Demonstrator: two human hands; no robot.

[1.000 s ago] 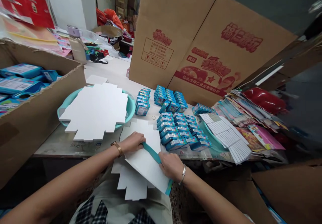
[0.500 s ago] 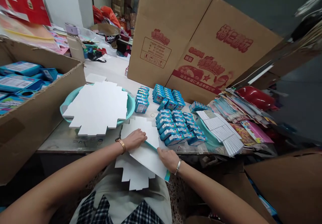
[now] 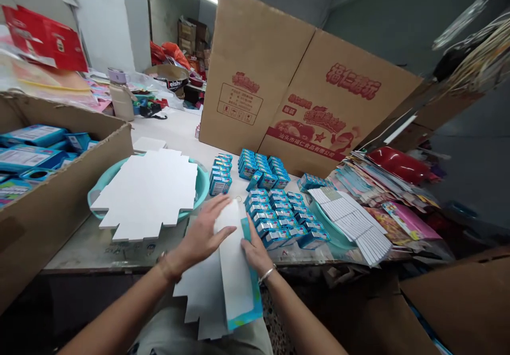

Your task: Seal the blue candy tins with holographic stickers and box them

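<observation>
A flat cardboard box blank (image 3: 235,270), white on the inside with blue and green print along its edge, is bent lengthwise in front of me. My right hand (image 3: 255,250) grips its right blue edge, thumb on the front. My left hand (image 3: 207,230) lies against its upper left side, fingers stretched out and thumb apart across the white face. Beneath it, more white notched blanks (image 3: 203,286) lie over my lap and the table edge. Small blue boxes (image 3: 274,217) stand in rows just right of my right hand.
At left, a stack of white blanks (image 3: 147,190) rests on a turquoise basin (image 3: 202,185), beside a carton (image 3: 115,137) of blue boxes. Behind stands a large carton (image 3: 247,68). White folded strips (image 3: 350,219) lie on another basin (image 3: 334,227) at right.
The blank has been bent up and turned more upright. My left hand has opened out from its curled position onto the blank's side; my right hand still holds the right edge. The view has tilted upward.
</observation>
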